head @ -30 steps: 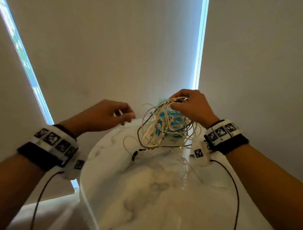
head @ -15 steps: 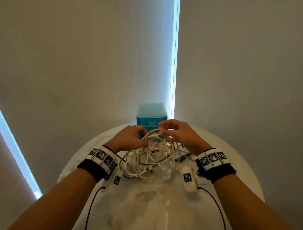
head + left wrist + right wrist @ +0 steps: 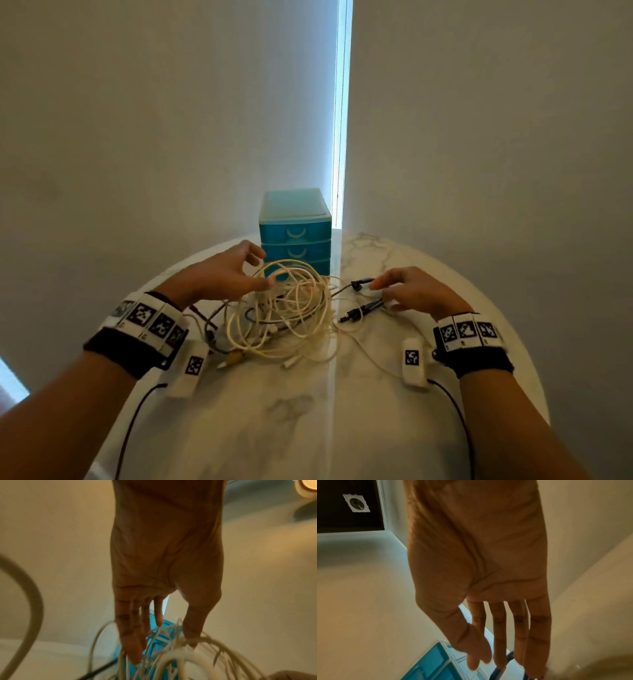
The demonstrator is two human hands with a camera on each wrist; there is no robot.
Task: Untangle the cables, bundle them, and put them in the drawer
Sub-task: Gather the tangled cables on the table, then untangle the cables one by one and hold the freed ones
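A tangle of cream cables (image 3: pixel 291 315) with a few dark strands lies on the round marble table (image 3: pixel 342 428). My left hand (image 3: pixel 260 269) hovers at the tangle's upper left, its thumb touching the top loop. In the left wrist view its straight fingers (image 3: pixel 135 655) reach in among the loops (image 3: pixel 181 654). My right hand (image 3: pixel 382 295) sits to the right of the tangle, fingers straight, its fingertips on the black cable ends (image 3: pixel 363 310); the right wrist view shows a dark cable (image 3: pixel 508 655) at its fingertips. The teal drawer unit (image 3: pixel 294 236) stands behind the tangle with its drawers closed.
The drawer unit stands at the table's far edge, against pale blinds with a bright gap (image 3: pixel 342 137) between them. Bare marble lies in front of the tangle. White wrist devices (image 3: pixel 414 363) with black leads hang under both wrists, close to the tabletop.
The tangle, held up in my right hand a second ago, now lies on the table. My right hand has left it and moved right to the black cable ends. My left hand stays at the tangle.
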